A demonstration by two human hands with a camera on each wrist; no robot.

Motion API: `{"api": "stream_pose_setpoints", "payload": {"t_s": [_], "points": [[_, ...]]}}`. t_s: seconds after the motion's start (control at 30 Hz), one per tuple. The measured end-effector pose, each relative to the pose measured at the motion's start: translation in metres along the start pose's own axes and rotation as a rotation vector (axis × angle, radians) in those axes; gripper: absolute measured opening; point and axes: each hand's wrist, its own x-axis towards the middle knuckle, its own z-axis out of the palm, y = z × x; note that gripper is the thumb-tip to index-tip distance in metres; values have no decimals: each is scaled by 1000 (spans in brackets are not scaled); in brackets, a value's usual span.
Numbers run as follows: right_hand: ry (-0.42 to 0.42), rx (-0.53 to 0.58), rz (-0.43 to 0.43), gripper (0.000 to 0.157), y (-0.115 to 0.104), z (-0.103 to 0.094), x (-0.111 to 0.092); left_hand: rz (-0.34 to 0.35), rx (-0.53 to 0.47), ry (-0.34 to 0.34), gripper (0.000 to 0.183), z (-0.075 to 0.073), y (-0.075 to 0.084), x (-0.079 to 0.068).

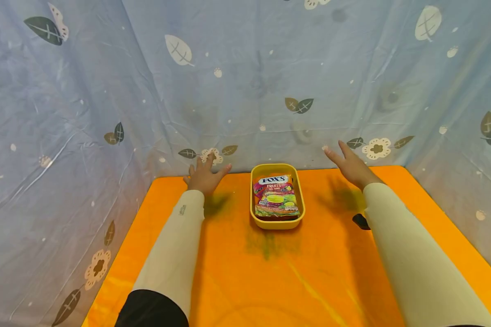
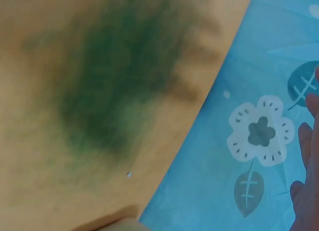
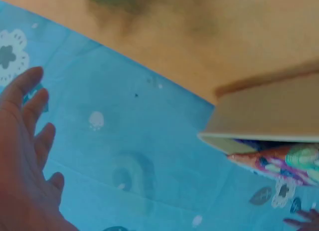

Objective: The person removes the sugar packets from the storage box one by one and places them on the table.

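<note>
We see candy [image 1: 275,200] in tub [image 1: 278,224], near back edge of counter [image 1: 237,277]. Left hand [image 1: 206,179], right hand [image 1: 355,169] spread, empty, flanking tub, not touching. Our read: hands-off step; next grip calls for both palms inward, level.

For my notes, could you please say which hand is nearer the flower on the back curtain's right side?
Right hand: in the head view, just lower left of the flower. Left hand: far left, past the yellow container.
</note>
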Motion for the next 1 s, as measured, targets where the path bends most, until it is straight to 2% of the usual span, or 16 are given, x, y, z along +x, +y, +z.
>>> {"api": "stream_pose_setpoints", "payload": {"t_s": [0.1, 0.2, 0.37, 0.47, 0.57, 0.7, 0.8, 1.0], "points": [[-25, 112, 32, 92, -3, 0, -2, 0, -60, -6, 97, 1, 4, -4], [-49, 230, 29, 91, -5, 1, -2, 8, -111, -19, 95, 3, 6, -7], [-71, 403, -4, 93, -7, 5, -1, 20, -280, -94, 92, 9, 9, -9], [-110, 502, 14, 93, -9, 7, -2, 18, -384, -128, 94, 16, 14, -10], [-167, 586, 36, 94, -11, 11, -3, 5, -441, -164, 94, 25, 20, -13], [-212, 629, 34, 90, -11, 17, 0, 4, -500, -202, 83, 33, 30, -20], [-215, 639, 14, 83, -11, 21, 0, 10, -586, -223, 79, 40, 38, -24], [-238, 697, -14, 75, -14, 31, 0, -24, -742, -289, 88, 55, 48, -29]]}}
